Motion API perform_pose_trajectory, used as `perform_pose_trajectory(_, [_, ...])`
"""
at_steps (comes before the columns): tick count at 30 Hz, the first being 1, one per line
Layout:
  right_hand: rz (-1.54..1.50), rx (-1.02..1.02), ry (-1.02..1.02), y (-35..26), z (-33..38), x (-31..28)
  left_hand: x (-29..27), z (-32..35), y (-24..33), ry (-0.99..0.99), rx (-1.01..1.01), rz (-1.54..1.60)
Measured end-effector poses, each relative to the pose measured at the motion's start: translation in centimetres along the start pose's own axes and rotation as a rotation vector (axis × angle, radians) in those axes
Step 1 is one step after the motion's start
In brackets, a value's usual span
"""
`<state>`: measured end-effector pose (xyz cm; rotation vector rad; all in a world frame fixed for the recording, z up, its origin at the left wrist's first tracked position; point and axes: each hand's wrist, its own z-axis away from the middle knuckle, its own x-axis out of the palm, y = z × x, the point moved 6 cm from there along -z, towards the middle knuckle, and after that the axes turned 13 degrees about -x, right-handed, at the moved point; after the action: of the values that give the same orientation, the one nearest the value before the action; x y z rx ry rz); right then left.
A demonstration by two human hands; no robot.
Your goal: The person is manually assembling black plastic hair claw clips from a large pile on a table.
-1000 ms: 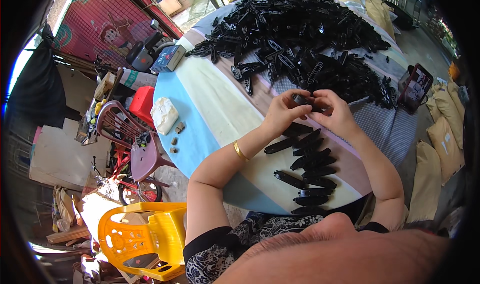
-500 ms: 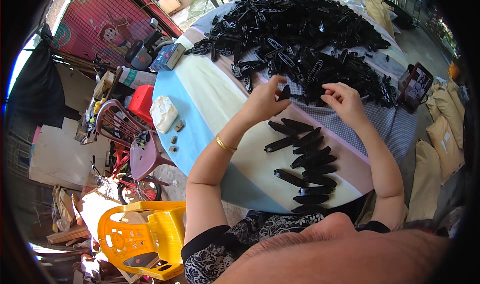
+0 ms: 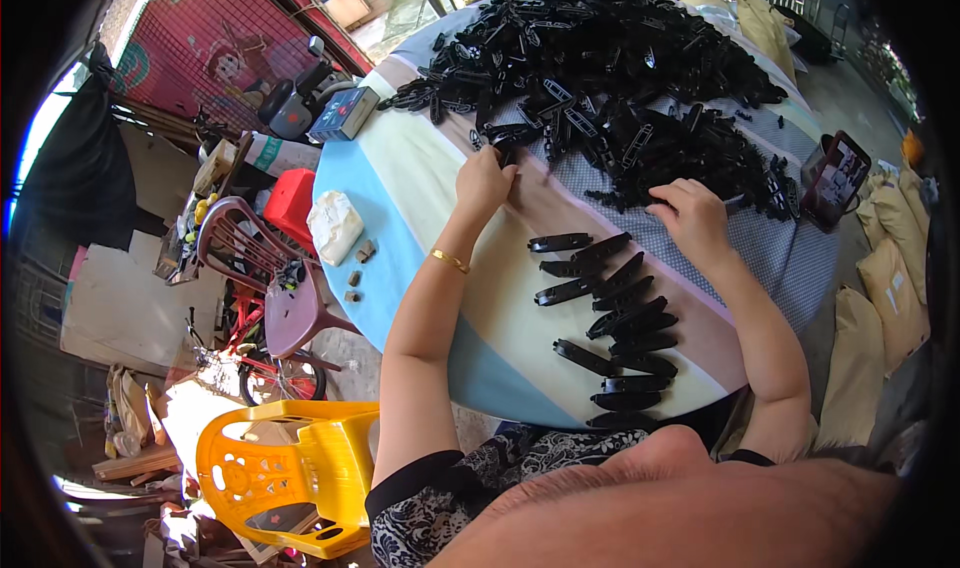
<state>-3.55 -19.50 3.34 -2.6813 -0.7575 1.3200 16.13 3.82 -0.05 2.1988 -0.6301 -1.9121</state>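
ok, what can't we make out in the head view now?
Head view:
Left hand: whether it grips anything; its own back hides this.
Right hand: whether its palm holds anything; the hand's back covers it.
Black pile: its lower layers, buried under its top.
Phone screen: details, too small.

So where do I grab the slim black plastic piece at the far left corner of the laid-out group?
Probably pinch the slim black plastic piece by its left end, from the left: that end points over striped cloth, while similar black pieces crowd its right.

Blk pcs (image 3: 567, 291): semi-gloss plast.; tablecloth (image 3: 500, 343): matt fabric; yel. chair (image 3: 345, 468): smooth plast.; bangle (image 3: 449, 260): shiny metal.
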Motion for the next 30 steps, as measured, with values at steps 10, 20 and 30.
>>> perform_pose_trajectory(10, [-0.367, 0.056, 0.34, -1.3, -0.5, -2.0, 3.4, 7.7, 8.7, -1.245, -0.251, 1.569])
perform_pose_trajectory(20, [-0.29, -0.155, 0.384, -3.7, -0.7, -2.7, 3.7, 11.7, 11.2, -1.279, -0.053, 1.597])
perform_pose_trajectory(30, [-0.061, -0.302, 0.325, -5.4, -1.0, -2.9, 3.8, 11.3, 10.5, -1.085, -0.092, 1.513])
